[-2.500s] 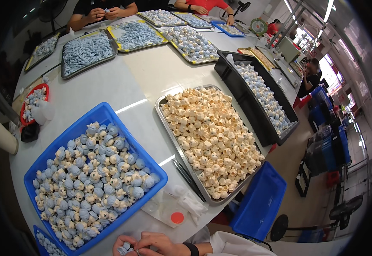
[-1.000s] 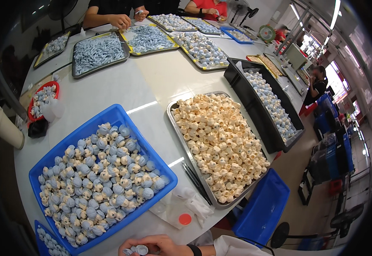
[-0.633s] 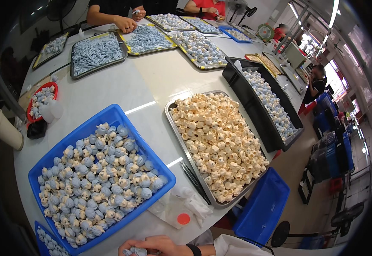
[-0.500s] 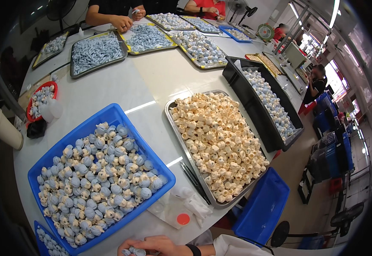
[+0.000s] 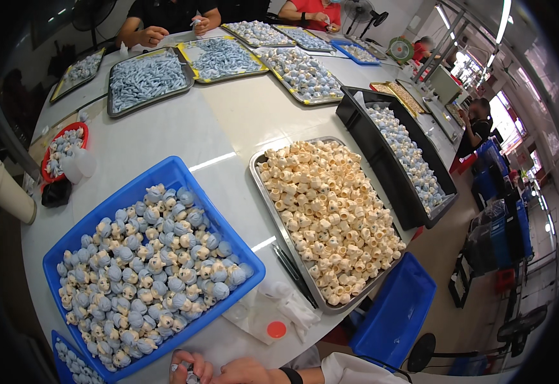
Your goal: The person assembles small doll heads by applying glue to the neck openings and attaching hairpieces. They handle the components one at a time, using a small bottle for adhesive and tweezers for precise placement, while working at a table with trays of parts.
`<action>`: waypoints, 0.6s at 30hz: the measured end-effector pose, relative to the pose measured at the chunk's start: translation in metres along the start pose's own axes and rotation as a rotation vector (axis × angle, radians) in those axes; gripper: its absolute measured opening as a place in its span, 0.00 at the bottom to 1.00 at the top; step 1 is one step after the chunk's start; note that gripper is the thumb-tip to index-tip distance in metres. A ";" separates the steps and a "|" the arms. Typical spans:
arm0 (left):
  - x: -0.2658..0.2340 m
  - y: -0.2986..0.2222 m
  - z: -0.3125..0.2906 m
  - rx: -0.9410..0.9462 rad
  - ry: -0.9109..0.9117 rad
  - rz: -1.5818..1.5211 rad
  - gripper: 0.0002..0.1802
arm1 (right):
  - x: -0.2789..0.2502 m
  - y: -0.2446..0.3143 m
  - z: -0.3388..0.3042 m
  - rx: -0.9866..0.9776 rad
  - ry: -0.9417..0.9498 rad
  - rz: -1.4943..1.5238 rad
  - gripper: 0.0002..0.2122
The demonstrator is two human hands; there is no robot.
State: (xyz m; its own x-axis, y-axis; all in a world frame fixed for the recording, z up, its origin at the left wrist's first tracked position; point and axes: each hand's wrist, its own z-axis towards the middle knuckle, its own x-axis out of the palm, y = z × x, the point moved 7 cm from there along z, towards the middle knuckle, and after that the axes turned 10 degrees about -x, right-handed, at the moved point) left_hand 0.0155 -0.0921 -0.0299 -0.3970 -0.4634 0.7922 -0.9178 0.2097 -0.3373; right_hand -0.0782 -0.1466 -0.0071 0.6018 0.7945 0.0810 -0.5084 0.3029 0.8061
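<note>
Table [image 5: 145,137], pale and shiny, spreads out in front of me. On it sits a big blue tub [image 5: 178,169] of blue and cream pieces [image 5: 145,275], left of a metal tray [image 5: 336,308] piled with cream pieces [image 5: 327,217]. My white sleeve [image 5: 351,370] comes in low from the right. My right hand [image 5: 242,370] points left, its back up; I can't tell if its fingers grip anything. My left hand [image 5: 193,366] is close beside it, fingers curled around small blue bits [image 5: 192,378], down at the bottom. A black band [image 5: 291,376] circles my right wrist.
</note>
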 end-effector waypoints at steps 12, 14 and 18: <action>-0.019 0.015 -0.004 -0.066 -0.070 0.155 0.15 | -0.004 -0.002 0.006 0.029 -0.281 0.200 0.20; -0.017 0.019 -0.004 -0.123 -0.041 0.246 0.17 | -0.005 0.004 0.017 0.006 -0.220 0.192 0.21; 0.003 0.017 -0.004 -0.210 0.054 0.476 0.23 | -0.004 -0.003 0.008 0.217 -0.133 0.235 0.23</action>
State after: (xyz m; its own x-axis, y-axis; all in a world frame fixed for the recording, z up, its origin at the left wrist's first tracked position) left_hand -0.0011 -0.0871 -0.0312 -0.7637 -0.2306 0.6030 -0.6117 0.5568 -0.5619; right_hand -0.0737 -0.1551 -0.0053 0.5660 0.7494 0.3436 -0.5086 -0.0107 0.8610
